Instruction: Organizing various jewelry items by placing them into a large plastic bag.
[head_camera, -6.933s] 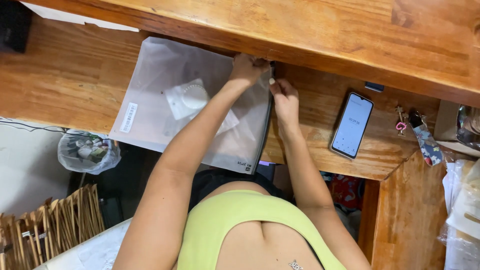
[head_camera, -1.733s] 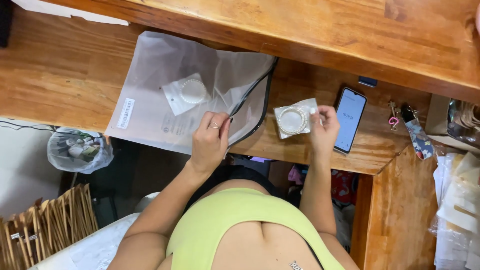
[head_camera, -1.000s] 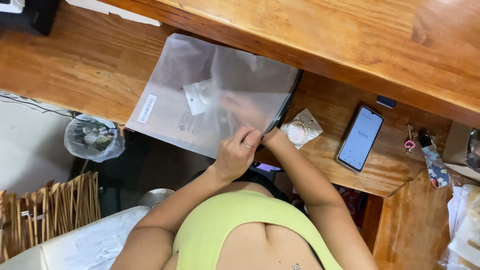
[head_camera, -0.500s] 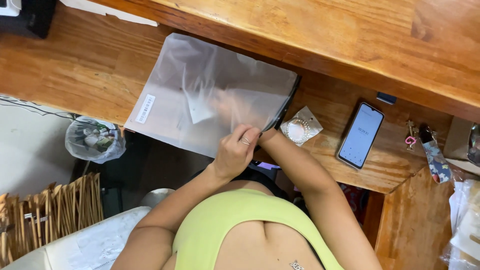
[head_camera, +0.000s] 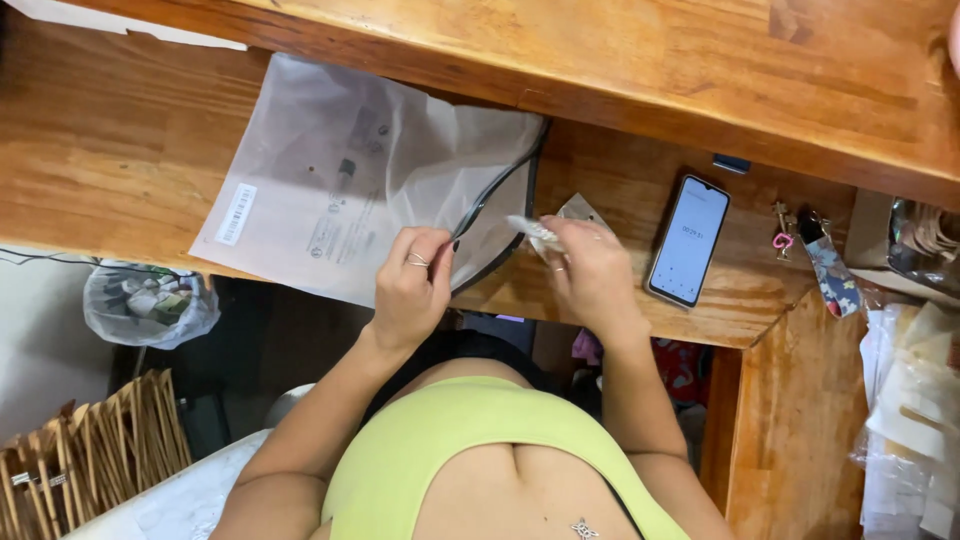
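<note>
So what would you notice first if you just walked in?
The big frosted translucent plastic zip bag lying flat on the wooden desk, its open edge pinched by the left hand. Beside it, the right hand holds a small clear packet, near a black smartphone.

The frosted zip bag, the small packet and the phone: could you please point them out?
frosted zip bag (head_camera: 330, 170), head view, on its flat middle.
small packet (head_camera: 535, 229), head view, on the end above the right hand's fingers.
phone (head_camera: 688, 240), head view, mid-screen.

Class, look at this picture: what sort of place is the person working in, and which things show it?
Probably a home packing desk: a wooden desk bearing a frosted zip bag and smartphone, with stacked packets alongside.
</note>
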